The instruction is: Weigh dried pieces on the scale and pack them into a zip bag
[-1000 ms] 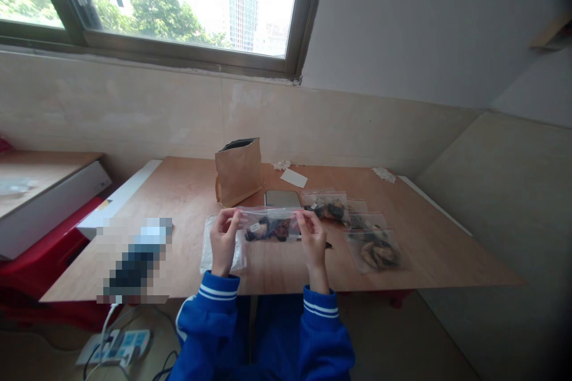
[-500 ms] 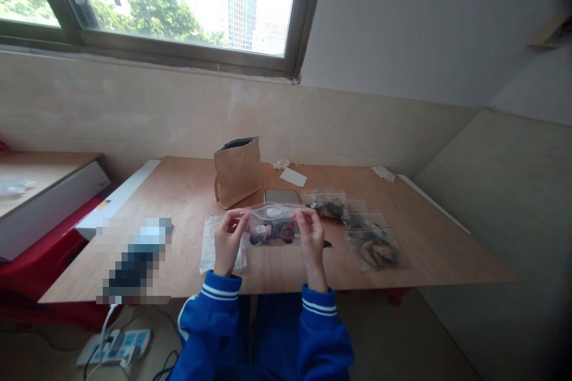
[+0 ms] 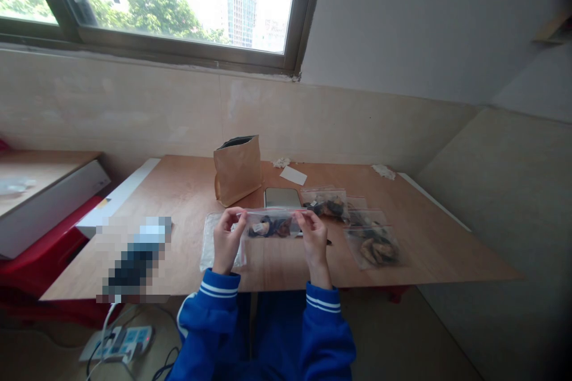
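A clear zip bag (image 3: 272, 225) with dark pieces and a small white label inside hangs between my hands over the table's front half. My left hand (image 3: 229, 237) pinches its upper left corner, and my right hand (image 3: 313, 238) pinches the upper right one. The bag's top edge looks straight and flat. Beneath and beside my left hand lie clear flat bags (image 3: 211, 241). Just beyond the held bag is a flat device with a pale top (image 3: 282, 197). Right of my right hand are filled zip bags (image 3: 378, 248), with another filled bag (image 3: 328, 203) behind.
An open brown paper bag (image 3: 238, 172) stands at the back of the wooden table (image 3: 429, 250). Near it are a white card (image 3: 293, 175) and crumpled white scraps (image 3: 383, 172). A pixelated object (image 3: 138, 259) is at the left, above a power strip (image 3: 120, 342).
The held bag's mouth, wavy and gaping before, is now drawn straight and flat. My right hand has shifted slightly to the right, and the bag looks shorter from top to bottom.
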Demonstrator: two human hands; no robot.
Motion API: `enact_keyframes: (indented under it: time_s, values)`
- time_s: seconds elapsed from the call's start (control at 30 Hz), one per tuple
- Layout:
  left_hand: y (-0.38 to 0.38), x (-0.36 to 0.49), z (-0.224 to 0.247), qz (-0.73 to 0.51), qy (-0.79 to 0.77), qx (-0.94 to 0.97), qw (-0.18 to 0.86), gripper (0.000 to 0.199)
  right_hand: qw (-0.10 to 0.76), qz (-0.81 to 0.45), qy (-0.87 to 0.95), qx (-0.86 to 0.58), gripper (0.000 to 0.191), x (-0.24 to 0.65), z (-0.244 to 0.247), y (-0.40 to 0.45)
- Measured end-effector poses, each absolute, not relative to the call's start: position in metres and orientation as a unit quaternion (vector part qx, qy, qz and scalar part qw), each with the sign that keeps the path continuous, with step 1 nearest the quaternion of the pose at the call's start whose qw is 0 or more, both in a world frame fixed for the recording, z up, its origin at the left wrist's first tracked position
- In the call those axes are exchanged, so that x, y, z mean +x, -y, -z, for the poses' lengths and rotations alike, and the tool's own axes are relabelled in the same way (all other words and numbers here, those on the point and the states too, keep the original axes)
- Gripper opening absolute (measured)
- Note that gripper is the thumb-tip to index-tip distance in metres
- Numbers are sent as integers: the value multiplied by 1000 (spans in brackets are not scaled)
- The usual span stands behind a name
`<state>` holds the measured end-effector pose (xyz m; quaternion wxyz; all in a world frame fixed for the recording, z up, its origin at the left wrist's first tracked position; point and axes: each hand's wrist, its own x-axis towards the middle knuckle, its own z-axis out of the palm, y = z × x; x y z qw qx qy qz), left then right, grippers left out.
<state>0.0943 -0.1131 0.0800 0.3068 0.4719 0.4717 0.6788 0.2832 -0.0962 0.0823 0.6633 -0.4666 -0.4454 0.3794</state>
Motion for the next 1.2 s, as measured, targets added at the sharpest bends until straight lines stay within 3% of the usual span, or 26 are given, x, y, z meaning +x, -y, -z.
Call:
enact_keyframes:
  time_s: [0.33, 0.53, 1.03, 1.2]
  values:
    - [115, 98, -85, -660, -447, 498, 341, 24, 695, -429, 412, -403, 32, 267, -86, 98]
    - [115, 98, -86, -671, -456, 471, 346, 27, 643, -441, 476, -408, 31, 268, -82, 98]
    - [117, 102, -92, -657, -489, 508, 268, 26, 670, -377, 474, -429, 24, 269, -84, 100]
    - [117, 103, -92, -657, -463, 504, 317, 25, 669, -374, 470, -438, 30, 267, -84, 100]
